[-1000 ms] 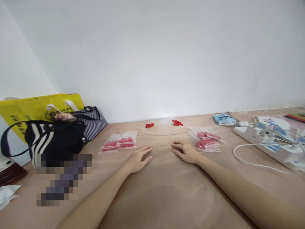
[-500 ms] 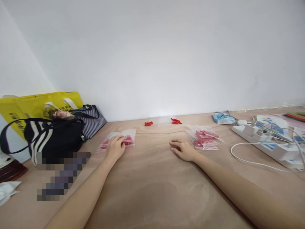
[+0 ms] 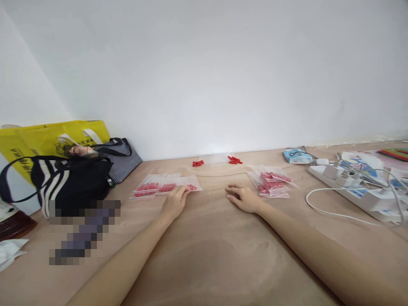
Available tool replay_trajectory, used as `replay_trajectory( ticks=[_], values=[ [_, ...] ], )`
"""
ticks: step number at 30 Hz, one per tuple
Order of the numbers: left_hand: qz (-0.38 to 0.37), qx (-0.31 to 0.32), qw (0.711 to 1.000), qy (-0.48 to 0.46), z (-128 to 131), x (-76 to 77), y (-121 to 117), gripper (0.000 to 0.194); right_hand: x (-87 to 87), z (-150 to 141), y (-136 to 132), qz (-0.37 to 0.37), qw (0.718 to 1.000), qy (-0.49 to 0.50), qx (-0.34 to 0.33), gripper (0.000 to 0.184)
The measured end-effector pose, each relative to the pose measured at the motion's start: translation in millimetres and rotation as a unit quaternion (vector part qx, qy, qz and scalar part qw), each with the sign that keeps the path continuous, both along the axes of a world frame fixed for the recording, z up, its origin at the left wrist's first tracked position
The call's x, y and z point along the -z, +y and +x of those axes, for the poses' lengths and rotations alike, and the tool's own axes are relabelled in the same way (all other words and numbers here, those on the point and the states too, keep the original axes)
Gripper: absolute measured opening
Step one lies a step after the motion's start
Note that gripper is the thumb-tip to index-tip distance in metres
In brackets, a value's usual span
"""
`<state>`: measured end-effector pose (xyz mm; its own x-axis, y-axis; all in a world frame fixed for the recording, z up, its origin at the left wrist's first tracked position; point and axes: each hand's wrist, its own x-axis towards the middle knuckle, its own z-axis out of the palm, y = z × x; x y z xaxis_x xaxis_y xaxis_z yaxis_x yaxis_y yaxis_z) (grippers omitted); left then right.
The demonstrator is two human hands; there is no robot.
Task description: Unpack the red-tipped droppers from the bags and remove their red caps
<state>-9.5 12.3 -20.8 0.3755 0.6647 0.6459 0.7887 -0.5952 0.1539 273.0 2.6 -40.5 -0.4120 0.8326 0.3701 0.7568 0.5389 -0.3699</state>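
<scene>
My left hand (image 3: pixel 175 200) pinches the near edge of a clear zip bag (image 3: pixel 196 180) that has small red pieces inside. Left of it, more zip bags (image 3: pixel 147 187) of red pieces lie overlapping on the wooden table. My right hand (image 3: pixel 244 198) rests on the table with its fingers stretched out and holds nothing. Just beyond its wrist is a heap of filled zip bags (image 3: pixel 270 182). Farther back, bare red pieces lie in two small piles, a left pile (image 3: pixel 198 163) and a right pile (image 3: pixel 235 160). Clear flat bags (image 3: pixel 219 159) lie between them.
To the left stand a black bag with white stripes (image 3: pixel 76 187), a striped bag (image 3: pixel 126 159) and a yellow bag (image 3: pixel 41 136). On the right are a white power strip (image 3: pixel 360 193) with plugs and cables, and a blue packet (image 3: pixel 298 156). A white wall closes off the back.
My left hand has moved right, sliding one zip bag out from the left stack, so the bags there are spread wider. My right hand stays in place.
</scene>
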Motion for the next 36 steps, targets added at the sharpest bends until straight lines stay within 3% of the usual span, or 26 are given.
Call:
replay_trajectory(
  ticks=[6, 9, 12, 14, 23, 36],
  values=[
    [-0.097, 0.103, 0.990, -0.030, 53, 0.2, -21, 0.017, -5.7, -4, -10, 0.069, 0.995, 0.049, -0.046, 0.048],
    [-0.122, 0.131, 0.983, -0.036, 62, -0.4, -22, 0.016, -7.8, -9, -14, 0.103, 0.991, 0.042, -0.069, 0.036],
    [-0.141, 0.146, 0.978, -0.043, 62, -1.5, -21, 0.015, -6.9, -16, -14, 0.123, 0.989, 0.021, -0.073, 0.017],
    [-0.154, 0.155, 0.975, -0.044, 62, -2.6, -20, 0.014, -5.7, -21, -12, 0.137, 0.988, 0.008, -0.071, 0.014],
    [-0.142, 0.132, 0.981, -0.020, 55, -1.1, -21, 0.004, -6.3, -29, -7, 0.126, 0.989, 0.019, -0.076, 0.014],
    [-0.143, 0.162, 0.976, -0.030, 49, -2.7, -19, 0.018, -8.2, -29, -10, 0.131, 0.988, 0.007, -0.086, 0.018]
  ],
)
